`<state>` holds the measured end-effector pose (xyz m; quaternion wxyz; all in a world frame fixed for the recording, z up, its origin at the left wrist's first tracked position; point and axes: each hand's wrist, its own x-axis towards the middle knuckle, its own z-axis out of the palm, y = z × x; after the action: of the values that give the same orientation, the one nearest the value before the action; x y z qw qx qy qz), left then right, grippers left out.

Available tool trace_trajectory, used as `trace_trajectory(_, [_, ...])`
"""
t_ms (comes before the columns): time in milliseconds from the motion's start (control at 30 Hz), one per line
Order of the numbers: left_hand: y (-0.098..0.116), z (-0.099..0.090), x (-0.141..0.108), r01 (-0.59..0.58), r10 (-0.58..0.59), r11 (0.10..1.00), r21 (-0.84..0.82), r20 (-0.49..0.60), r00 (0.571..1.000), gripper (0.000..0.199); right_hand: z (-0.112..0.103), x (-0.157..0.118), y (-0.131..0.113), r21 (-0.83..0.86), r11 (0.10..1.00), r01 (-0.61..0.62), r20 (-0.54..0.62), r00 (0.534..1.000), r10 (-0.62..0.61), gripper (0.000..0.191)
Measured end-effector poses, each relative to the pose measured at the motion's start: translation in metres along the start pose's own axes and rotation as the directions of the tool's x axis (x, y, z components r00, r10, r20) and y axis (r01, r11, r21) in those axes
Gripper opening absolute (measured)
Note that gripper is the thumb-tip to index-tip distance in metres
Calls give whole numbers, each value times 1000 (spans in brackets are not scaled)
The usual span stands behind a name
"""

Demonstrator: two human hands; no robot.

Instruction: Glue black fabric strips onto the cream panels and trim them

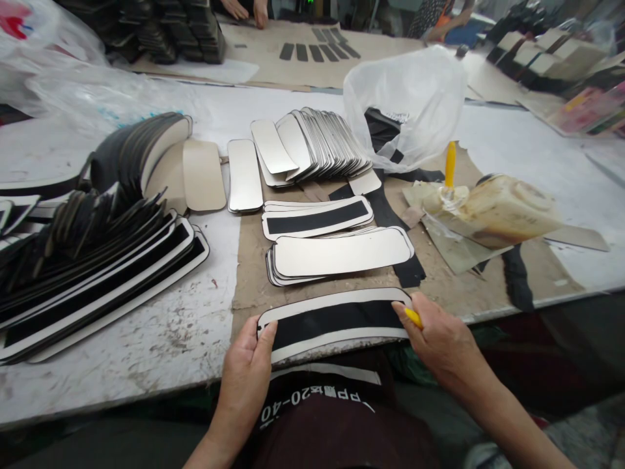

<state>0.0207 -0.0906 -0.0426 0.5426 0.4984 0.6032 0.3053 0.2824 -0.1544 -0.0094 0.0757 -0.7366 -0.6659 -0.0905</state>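
Note:
A long, rounded cream panel with a black strip (332, 320) along its middle is held at the table's front edge. My left hand (249, 358) grips its left end, thumb on top. My right hand (434, 332) closes on the right end and also holds a yellow-handled tool (413, 318), mostly hidden in the fingers. Just behind lies a small stack of plain cream panels (342, 253). Beyond that are similar panels with a black strip (317, 218).
Black-striped panels (102, 280) pile up on the left. A fanned row of cream pieces (322, 143) lies behind. On the right stand a stained plastic container (512, 208) with a yellow handle (450, 164) beside it and a clear plastic bag (405, 98). Another person's hands (249, 10) are at the far table.

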Motion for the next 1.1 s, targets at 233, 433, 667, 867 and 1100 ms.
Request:
trace_trajectory(233, [-4,-3,0,9,-8,999,-51,12,1000,32,-1,-2,0,2,1000,6,-21,1000,-6,43])
trace_trajectory(433, [-4,-6,0,229,-161,871,-435,188,969,32,-8,4,14,430,836,-341,308,926,220,41])
trace_trajectory(667, [9,-4,-3,326,-216,767,-552,256,942,25,-9,4,23,622,471,-626,587,771,249,39])
trace_trajectory(867, [18,-5,-7,400,-227,718,-569,352,908,28,-5,6,27,593,538,-600,546,790,279,39])
trace_trajectory(1100, [18,-2,-5,367,-213,720,-589,316,924,29,-2,10,24,477,757,-447,361,885,295,35])
